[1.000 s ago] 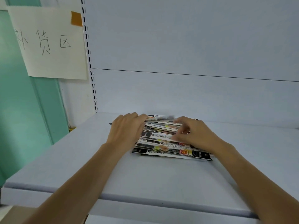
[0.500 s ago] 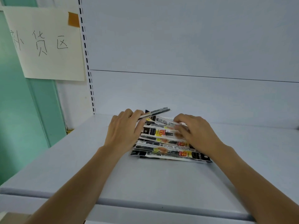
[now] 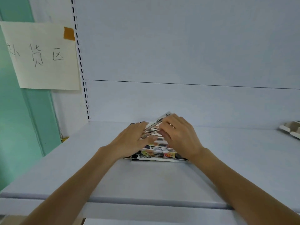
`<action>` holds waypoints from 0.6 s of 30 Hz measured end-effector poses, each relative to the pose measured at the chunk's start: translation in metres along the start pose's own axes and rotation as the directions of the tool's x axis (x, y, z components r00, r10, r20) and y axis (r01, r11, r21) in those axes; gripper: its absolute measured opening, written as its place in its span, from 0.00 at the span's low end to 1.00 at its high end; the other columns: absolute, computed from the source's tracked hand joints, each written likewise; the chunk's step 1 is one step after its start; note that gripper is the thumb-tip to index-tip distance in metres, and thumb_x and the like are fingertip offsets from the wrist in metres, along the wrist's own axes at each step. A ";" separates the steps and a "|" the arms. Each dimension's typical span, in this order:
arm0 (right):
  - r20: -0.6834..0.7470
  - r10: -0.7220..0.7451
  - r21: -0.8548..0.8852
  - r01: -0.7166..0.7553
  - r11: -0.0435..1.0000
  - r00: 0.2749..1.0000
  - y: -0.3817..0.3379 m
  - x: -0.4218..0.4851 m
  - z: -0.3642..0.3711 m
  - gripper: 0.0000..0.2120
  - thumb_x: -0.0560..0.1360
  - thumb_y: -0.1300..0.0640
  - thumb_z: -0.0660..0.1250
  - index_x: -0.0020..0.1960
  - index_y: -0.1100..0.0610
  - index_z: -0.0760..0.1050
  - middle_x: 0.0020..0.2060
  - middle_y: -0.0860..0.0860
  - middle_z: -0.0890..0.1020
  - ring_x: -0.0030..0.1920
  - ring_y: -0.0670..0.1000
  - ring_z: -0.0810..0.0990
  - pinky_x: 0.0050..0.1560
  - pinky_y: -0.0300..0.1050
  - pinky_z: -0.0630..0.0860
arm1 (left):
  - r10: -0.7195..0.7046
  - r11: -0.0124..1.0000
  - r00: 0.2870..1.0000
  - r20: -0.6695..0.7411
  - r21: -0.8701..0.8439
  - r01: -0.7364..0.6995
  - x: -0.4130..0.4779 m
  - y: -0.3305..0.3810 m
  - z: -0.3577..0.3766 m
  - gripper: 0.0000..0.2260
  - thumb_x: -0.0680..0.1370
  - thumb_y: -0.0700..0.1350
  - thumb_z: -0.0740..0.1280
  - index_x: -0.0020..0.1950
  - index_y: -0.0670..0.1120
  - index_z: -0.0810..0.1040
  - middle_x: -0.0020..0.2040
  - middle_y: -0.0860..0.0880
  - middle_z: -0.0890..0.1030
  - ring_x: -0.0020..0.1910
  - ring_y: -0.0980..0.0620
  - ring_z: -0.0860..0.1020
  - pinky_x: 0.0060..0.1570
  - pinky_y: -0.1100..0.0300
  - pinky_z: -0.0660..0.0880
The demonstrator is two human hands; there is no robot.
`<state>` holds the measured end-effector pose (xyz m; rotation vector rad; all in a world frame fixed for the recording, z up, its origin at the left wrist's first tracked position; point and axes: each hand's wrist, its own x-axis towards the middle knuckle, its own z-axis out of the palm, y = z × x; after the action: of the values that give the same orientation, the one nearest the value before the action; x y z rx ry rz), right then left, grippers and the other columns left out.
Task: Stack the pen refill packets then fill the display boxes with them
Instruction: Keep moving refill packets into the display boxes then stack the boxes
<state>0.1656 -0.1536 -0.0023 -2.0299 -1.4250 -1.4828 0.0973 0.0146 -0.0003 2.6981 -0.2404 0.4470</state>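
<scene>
Both forearms reach in over the front edge of the shelf (image 3: pixel 162 184) and meet at the stack (image 3: pixel 158 154) of refill packets, which lies flat towards the back of the shelf. The left hand (image 3: pixel 134 141) lies palm down on the stack's left end, fingers (image 3: pixel 142 127) nearly straight and spread a little, pressing on the upper packets. The right hand (image 3: pixel 180 137) sits on the stack's right end with its fingers curled in, gripping one packet (image 3: pixel 165 116). That packet is tilted, its far end up above the stack and its low end down by the left fingertips. The lowest packets poke out of the stack towards the camera. Well to the right of the stack, a box (image 3: pixel 290 129) is cut off by the frame; its contents can't be made out. Left of the stack, a handwritten sign (image 3: pixel 43 62) hangs on the wall.
</scene>
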 end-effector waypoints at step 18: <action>0.354 0.826 0.580 -0.796 0.174 0.438 0.006 -0.018 -0.049 0.12 0.73 0.52 0.70 0.48 0.59 0.74 0.42 0.54 0.81 0.37 0.47 0.83 0.40 0.36 0.78 | 0.042 0.989 0.993 0.109 0.134 -0.057 0.001 0.066 0.008 0.09 0.80 0.48 0.55 0.59 0.48 0.66 0.44 0.48 0.76 0.39 0.49 0.75 0.38 0.54 0.71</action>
<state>0.1417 -0.1992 0.0061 -1.6865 -0.4312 -0.3657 0.0855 -0.0483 0.0165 2.8598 -0.3177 0.3469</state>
